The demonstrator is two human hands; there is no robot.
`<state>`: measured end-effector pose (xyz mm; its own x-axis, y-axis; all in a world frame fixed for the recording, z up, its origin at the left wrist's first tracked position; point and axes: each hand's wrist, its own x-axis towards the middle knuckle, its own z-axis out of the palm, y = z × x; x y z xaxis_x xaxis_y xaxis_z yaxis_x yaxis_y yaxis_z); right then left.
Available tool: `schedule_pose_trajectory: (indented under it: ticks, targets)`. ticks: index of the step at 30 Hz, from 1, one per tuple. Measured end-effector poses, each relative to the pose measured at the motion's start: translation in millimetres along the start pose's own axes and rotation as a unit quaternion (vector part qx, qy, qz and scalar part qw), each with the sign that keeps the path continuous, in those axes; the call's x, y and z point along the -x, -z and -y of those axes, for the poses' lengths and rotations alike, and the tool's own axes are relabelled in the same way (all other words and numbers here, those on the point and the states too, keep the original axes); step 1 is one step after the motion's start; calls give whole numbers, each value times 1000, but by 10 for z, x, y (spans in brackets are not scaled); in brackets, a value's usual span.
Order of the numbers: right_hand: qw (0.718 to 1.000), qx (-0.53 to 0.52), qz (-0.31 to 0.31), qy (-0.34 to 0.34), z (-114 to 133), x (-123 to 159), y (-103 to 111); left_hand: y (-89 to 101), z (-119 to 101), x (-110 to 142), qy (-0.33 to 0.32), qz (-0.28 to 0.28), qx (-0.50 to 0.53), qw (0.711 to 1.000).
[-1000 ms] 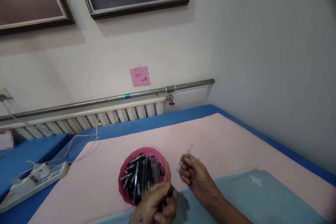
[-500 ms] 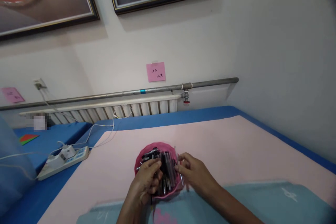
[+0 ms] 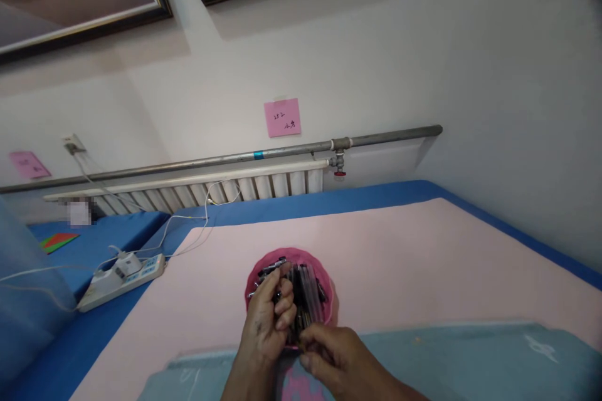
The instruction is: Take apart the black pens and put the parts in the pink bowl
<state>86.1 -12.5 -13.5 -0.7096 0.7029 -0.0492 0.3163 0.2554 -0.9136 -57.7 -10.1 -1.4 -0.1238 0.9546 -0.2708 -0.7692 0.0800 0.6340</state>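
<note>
A pink basket [image 3: 329,282] with a wavy rim holds several pens and pen parts, among them clear tubes [image 3: 310,291] and dark pieces with shiny ends [image 3: 275,268]. Over the basket's left side, my left hand [image 3: 270,313] is closed, palm turned up and fingers curled; something translucent shows at its fingertips, too blurred to name. At the basket's front edge my right hand [image 3: 333,354] is also closed, thumb and forefinger pinched together. Whatever it grips is hidden. Both hands cover part of the basket's contents.
The basket stands on a pink sheet [image 3: 399,250] laid over a blue surface [image 3: 376,193]. Teal cloth [image 3: 446,357] lies along the front. To the left are a power strip [image 3: 145,272] with plugs and loose white cables. A radiator [image 3: 282,185] and pipe [image 3: 395,136] run along the wall.
My right hand has moved from the basket's right rim, where it held a clear tube, to the front edge nearer me. My left hand has turned further palm up. The view has shifted slightly.
</note>
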Motion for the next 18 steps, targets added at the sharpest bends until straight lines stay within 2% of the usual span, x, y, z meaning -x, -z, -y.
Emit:
schedule_pose_trajectory:
  ticks: [4,9,12,14,16,18]
  targets:
    - [998,-45,10,-36,1,-11,-16,4,-81,12,-45,-33,36,998]
    - [995,-72,8,-63,72,54,136,168,-358,37,-176,-145,0,974]
    - [994,-64,-37,-75,64,65,248,269,-429,53,-172,-207,-129,954]
    - [993,-35,-90,-68,21,37,319,301,-408,55,-142,-212,-244,936]
    - [989,15,-141,-50,-35,-17,371,306,-358,52,-150,-199,-354,901]
    - [983,67,-166,-28,-78,-82,391,297,-308,51,-182,-184,-443,858]
